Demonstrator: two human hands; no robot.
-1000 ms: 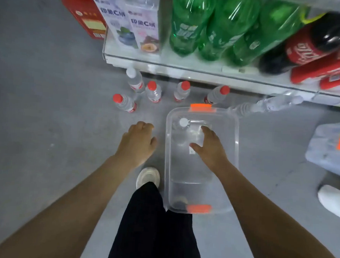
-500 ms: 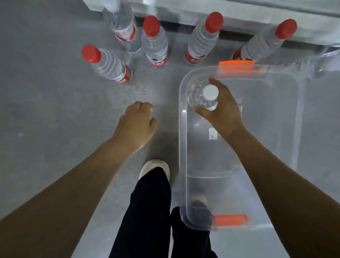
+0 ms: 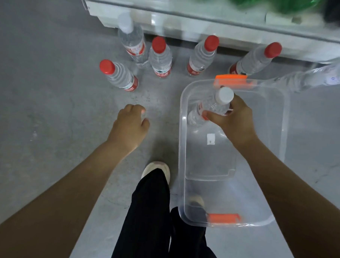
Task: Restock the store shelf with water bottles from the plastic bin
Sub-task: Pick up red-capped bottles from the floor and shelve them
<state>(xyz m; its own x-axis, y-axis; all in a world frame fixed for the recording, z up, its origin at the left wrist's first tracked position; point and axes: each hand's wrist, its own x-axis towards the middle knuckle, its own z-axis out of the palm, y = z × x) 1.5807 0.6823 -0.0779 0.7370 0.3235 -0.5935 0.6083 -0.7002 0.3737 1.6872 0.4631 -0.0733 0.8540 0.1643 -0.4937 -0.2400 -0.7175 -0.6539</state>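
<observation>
A clear plastic bin [image 3: 182, 149] with orange latches stands on the grey floor in front of me. My right hand [image 3: 236, 122] is inside it, shut on a white-capped water bottle [image 3: 213, 106] that is tilted and lifted off the bin's bottom. My left hand [image 3: 129, 127] hovers over the floor left of the bin, fingers curled, holding nothing. Several water bottles stand on the floor by the shelf's base: red-capped ones [image 3: 118, 76] [image 3: 161, 57] [image 3: 203, 54] [image 3: 254, 59] and one white-capped bottle [image 3: 131, 35].
The white shelf edge [image 3: 209, 19] runs across the top, with green bottles above it. A clear bottle [image 3: 311, 78] lies at the right, beyond the bin's far corner. My legs and shoes [image 3: 156, 170] are just behind the bin.
My right hand closed on the white-capped bottle in the bin and has raised and tilted it. The view dropped closer to the floor. My left hand stayed beside the bin.
</observation>
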